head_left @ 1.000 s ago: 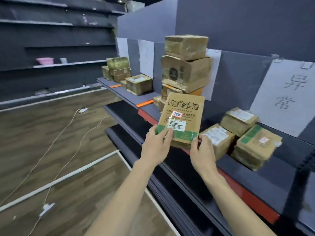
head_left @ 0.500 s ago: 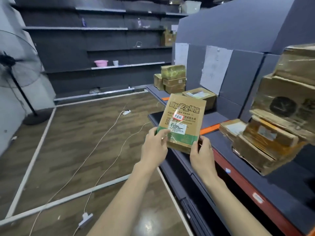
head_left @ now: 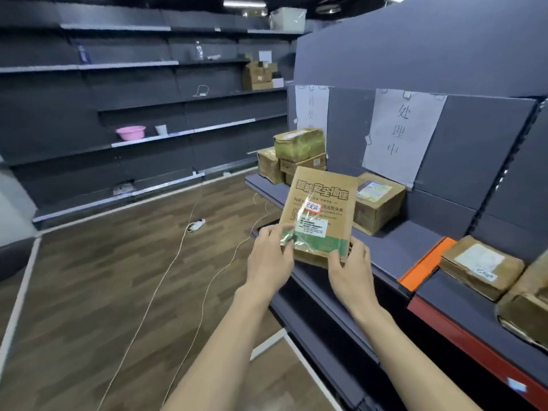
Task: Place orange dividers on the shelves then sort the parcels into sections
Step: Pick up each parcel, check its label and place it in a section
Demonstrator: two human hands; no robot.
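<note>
I hold a flat brown parcel upright in front of the shelf; it carries printed characters, a white label and a green band. My left hand grips its lower left corner and my right hand grips its lower right edge. An orange divider lies across the shelf to the right. Behind the parcel a single box sits on the shelf under a paper sign. A stack of boxes stands at the shelf's far end.
More parcels lie right of the divider, one cut off at the frame's edge. Dark wall shelving carries a pink basin, a bottle and boxes. White cables and a power strip trail over the wooden floor.
My view has swung left along the shelf. The tall box stack has left the frame, and the single box and the paper sign now sit behind the parcel. Both hands keep their grip.
</note>
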